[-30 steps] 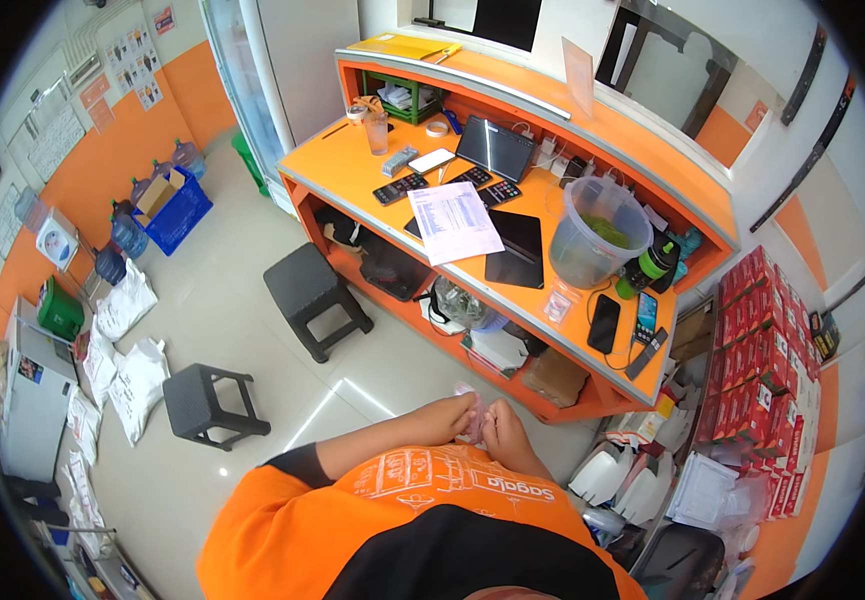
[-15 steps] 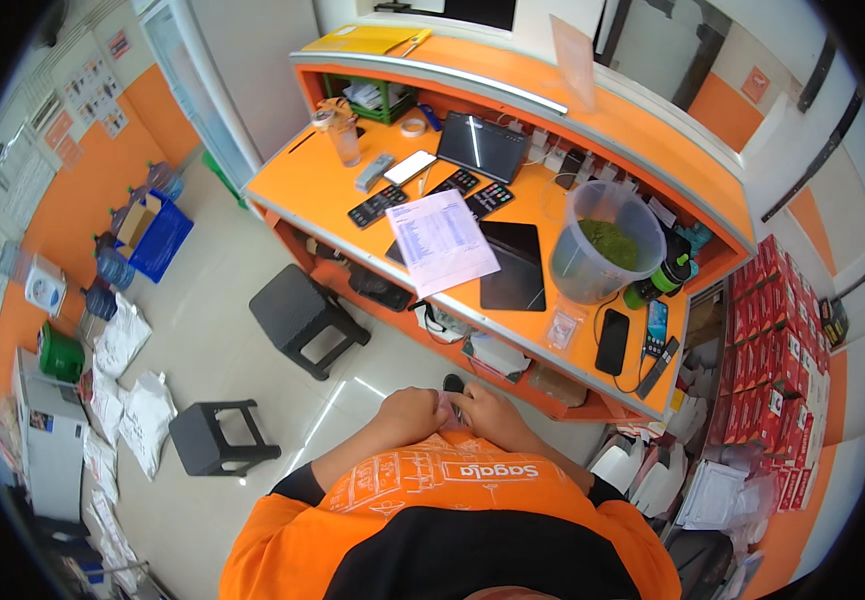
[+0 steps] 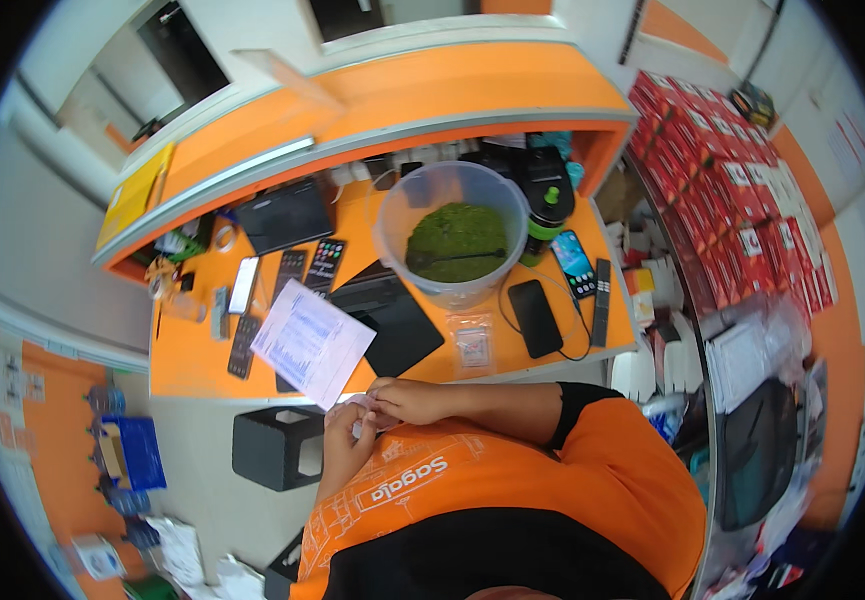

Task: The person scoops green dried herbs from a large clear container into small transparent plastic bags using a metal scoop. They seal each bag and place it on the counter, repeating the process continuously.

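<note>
My left hand (image 3: 347,442) and right hand (image 3: 407,402) meet in front of my body, just short of the desk's front edge. Their fingers close on a small, pinkish, see-through plastic packet (image 3: 360,401), mostly hidden by them. Beyond the hands lies a printed sheet of paper (image 3: 312,338), partly over a dark flat tablet (image 3: 402,328). On the orange desk (image 3: 507,368) is another small clear packet (image 3: 472,346). Behind it stands a translucent bucket (image 3: 389,262) holding green material (image 3: 460,232) and a dark stick-like thing.
A black phone (image 3: 534,318) and a lit phone (image 3: 574,263) with cables lie right of the bucket, near a green-black bottle (image 3: 543,232). A closed laptop (image 3: 287,215) and several phones sit left. Red boxes (image 3: 722,200) are stacked at right; a black stool (image 3: 270,448) stands left below.
My view has swung right and closer to the desk, so the bucket now sits near the middle. My hands remain together at the small packet.
</note>
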